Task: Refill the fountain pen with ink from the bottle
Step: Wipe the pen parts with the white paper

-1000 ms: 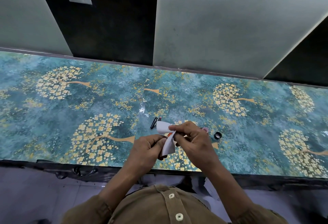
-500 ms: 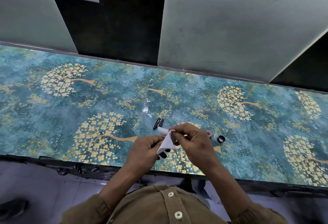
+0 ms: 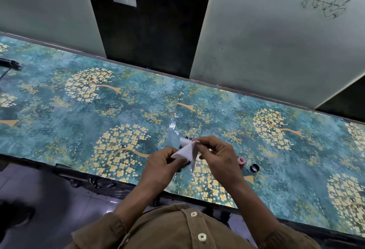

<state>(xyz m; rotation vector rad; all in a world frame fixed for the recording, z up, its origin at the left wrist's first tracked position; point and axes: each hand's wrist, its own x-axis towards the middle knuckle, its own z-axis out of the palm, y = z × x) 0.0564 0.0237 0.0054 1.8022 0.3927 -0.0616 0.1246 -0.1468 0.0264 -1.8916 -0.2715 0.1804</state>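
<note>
Mostly teal floral tabletop (image 3: 79, 114), grey wall (image 3: 276, 51)

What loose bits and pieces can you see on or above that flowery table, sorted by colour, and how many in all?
White: 1, the paper tissue held between the left hand and right hand.
Black: 2, a small round cap on the table and a pen part lying beyond the tissue.
Pink: 1, a small round thing beside the right hand, partly hidden.
Total: 4

Both hands met over the table's (image 3: 83, 114) near edge, the tissue (image 3: 185, 152) pinched between their fingers (image 3: 205, 143). Pen parts (image 3: 188, 137) lay just beyond the fingertips; the ink bottle (image 3: 241, 161) and its cap (image 3: 254, 167) stood right of them.
</note>
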